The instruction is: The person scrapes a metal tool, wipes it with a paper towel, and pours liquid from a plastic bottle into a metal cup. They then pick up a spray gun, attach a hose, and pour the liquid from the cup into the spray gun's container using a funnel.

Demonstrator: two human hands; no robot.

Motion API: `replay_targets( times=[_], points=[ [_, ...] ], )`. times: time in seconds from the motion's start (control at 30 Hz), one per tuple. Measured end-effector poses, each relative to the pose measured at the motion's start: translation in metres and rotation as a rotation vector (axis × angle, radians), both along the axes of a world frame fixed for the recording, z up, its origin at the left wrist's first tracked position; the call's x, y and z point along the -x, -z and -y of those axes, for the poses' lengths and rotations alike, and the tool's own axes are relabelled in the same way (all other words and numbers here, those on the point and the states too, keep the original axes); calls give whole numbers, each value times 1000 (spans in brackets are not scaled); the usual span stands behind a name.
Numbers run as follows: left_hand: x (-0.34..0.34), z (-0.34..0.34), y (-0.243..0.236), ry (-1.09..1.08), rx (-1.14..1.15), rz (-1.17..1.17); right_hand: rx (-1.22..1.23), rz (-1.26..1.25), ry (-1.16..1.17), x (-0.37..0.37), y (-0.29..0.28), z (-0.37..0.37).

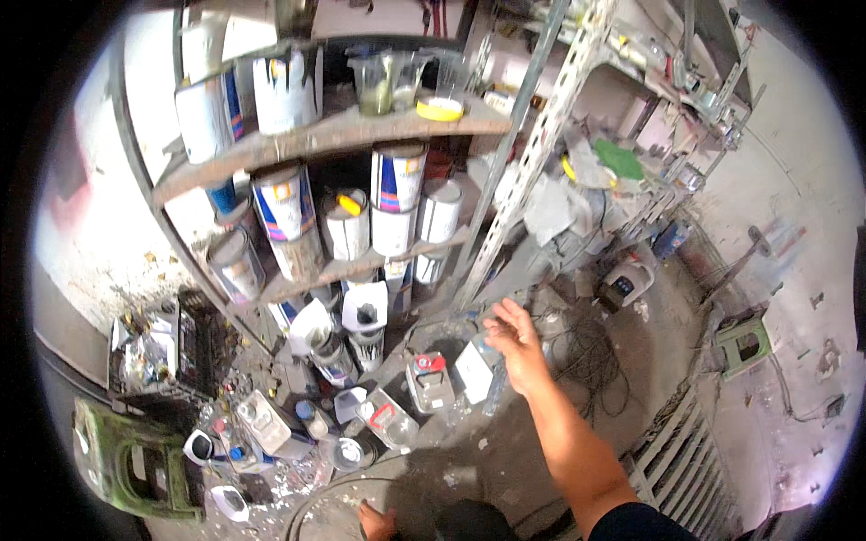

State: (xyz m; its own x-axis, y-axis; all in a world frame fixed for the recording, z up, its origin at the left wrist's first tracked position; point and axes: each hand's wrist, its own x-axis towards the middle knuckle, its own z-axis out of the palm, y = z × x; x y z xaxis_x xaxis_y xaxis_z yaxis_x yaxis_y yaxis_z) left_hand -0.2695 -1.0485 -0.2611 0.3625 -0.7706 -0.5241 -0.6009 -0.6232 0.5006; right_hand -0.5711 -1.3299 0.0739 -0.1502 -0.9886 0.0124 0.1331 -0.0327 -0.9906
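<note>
Shelving unit [316, 140]: a rusted metal rack is standing against the wall, two boards carrying paint tins with white, blue and red bands; clear measuring jugs [390, 81] and a yellow lid [439, 108] are sitting on the upper board. A perforated steel upright [532, 153] is leaning across the rack's right side.

Floor [505, 460]: bare concrete, littered. Square metal cans and plastic bottles are crowding the area below the rack. A black crate [180, 352] is lying at the left, with a green plastic stool [126, 460] nearer the lower edge. A second green stool [744, 343] is standing well apart on the right, and tangled cable [586, 352] is running between.

Right hand [514, 338]: reaching forward from the lower edge, fingers spread and loosely extended, palm turned leftward, gripping nothing. It is hovering just above a white rectangular can [476, 370], which is standing on the floor just beside a grey square can with a red cap [429, 379].

Left hand: not in view.

Assessment: the reach phase appears to be in hand, with contact not yet made. The white rectangular can is the nearest item and is standing upright, close against its neighbour. A clean pick-up would call for lowering the hand and closing it around the can's upper part without knocking the grey can beside it.
</note>
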Motion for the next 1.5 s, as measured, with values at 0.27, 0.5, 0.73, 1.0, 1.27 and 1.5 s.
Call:
replay_targets(
  times=[0.27, 0.5, 0.73, 1.0, 1.27, 1.5],
  points=[
    [-83, -18, -236, 123, -192, -132, 14, -168, 121, -7, -162, 51],
    [-210, -85, -305, 213, -400, 137, 147, -742, 304, 36, -337, 120],
    [-161, -89, -343, -11, -259, -23, 483, -1105, 455, 96, -426, 205],
    [-36, -90, -387, 208, -477, -49, 558, -1294, 385, 115, -443, 236],
    [31, -48, -450, -289, -296, -37, 627, -1211, 216, 135, -435, 229],
    [59, -12, -514, -467, -93, 100, 610, -234, -142, 145, -427, 180]
  ],
)
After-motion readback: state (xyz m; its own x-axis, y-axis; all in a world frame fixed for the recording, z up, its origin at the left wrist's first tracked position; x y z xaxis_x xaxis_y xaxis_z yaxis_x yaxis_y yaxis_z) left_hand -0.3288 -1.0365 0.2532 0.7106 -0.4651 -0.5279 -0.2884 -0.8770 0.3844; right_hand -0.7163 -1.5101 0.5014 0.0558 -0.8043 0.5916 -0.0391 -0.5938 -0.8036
